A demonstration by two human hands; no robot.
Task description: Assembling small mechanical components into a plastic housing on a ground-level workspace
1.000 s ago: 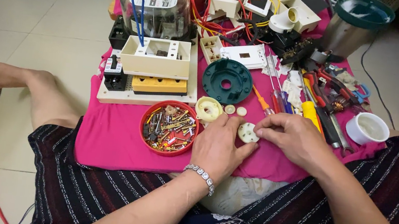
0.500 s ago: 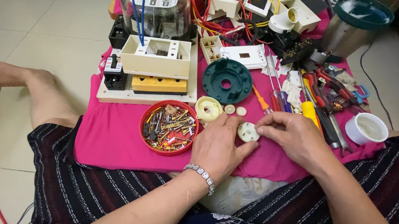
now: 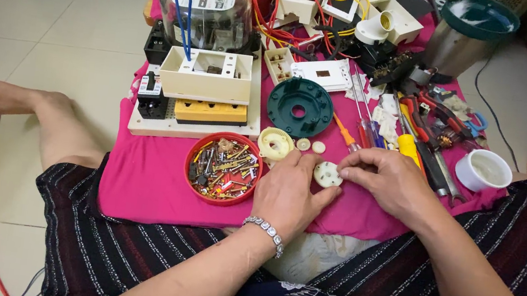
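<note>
Head view, the only one, looks down on a person sitting on the floor with a pink cloth (image 3: 150,181) spread over the lap as a soft work surface, so small parts stay put. Just below the middle of the frame both hands meet on a small round white plastic part (image 3: 327,175): the left hand (image 3: 288,195), a beaded bracelet (image 3: 268,229) at its wrist, cups the part from the left with thumb and fingers, while the right hand (image 3: 391,183) pinches its right edge with the fingertips. Both are closed on it, seemingly one to steady and one to work it. Just left of the hands sits a red round dish (image 3: 223,168) full of screws and metal bits, kept within easy reach. Above them lie a cream gear piece (image 3: 275,144) and two small cream gears (image 3: 310,145), and higher up a dark green round housing (image 3: 300,107). A board in the upper left carries a yellow block (image 3: 210,112), a cream open box (image 3: 206,74) and a glass-domed meter (image 3: 205,10). Screwdrivers (image 3: 364,131) and pliers lie to the right, beside a white cup (image 3: 484,170).
</note>
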